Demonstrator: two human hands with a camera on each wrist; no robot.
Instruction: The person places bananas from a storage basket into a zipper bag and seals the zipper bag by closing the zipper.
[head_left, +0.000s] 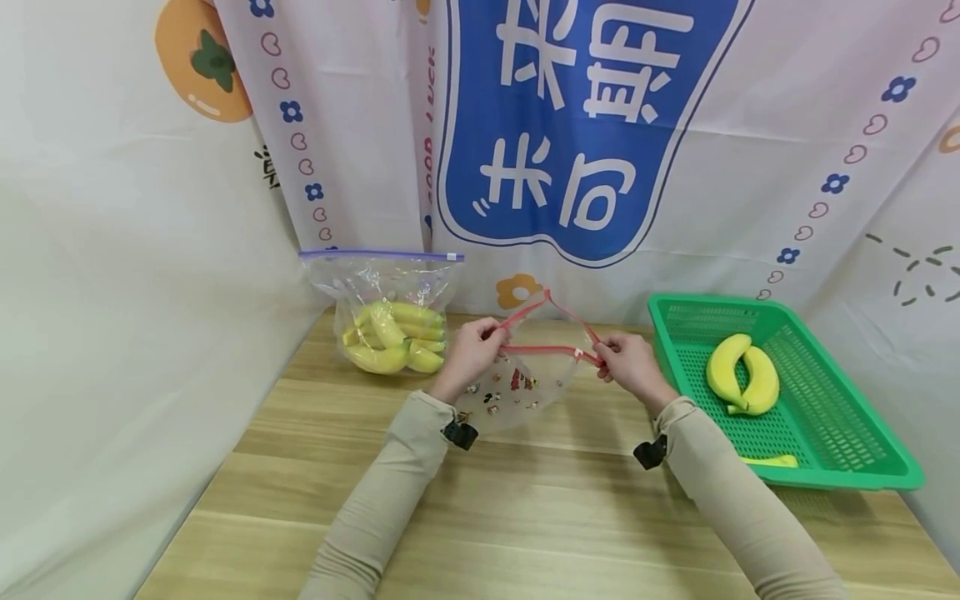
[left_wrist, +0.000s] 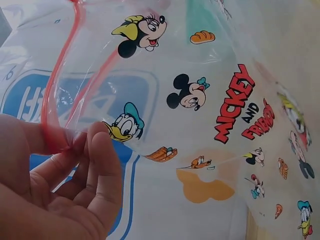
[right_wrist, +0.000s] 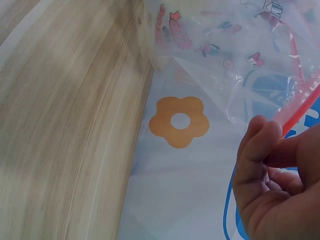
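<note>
A clear zip bag (head_left: 525, 392) with a red zip edge and cartoon prints is held up between both hands over the table, its mouth spread wide. My left hand (head_left: 472, 354) pinches the left corner of the red edge; in the left wrist view the thumb and fingers of that hand (left_wrist: 75, 175) grip the strip. At the opposite corner my right hand (head_left: 630, 367) pinches the red edge beside a white slider, and in the right wrist view this hand (right_wrist: 280, 175) has thumb and forefinger on it. Nothing shows inside the bag.
Left of the hands stands a clear bag with a purple zip (head_left: 382, 256), holding several bananas (head_left: 390, 333). A green basket (head_left: 847, 392) at the right has two bananas (head_left: 753, 379) and part of another yellow piece (head_left: 776, 460). A printed cloth (head_left: 360, 167) hangs behind the wooden table (head_left: 525, 517).
</note>
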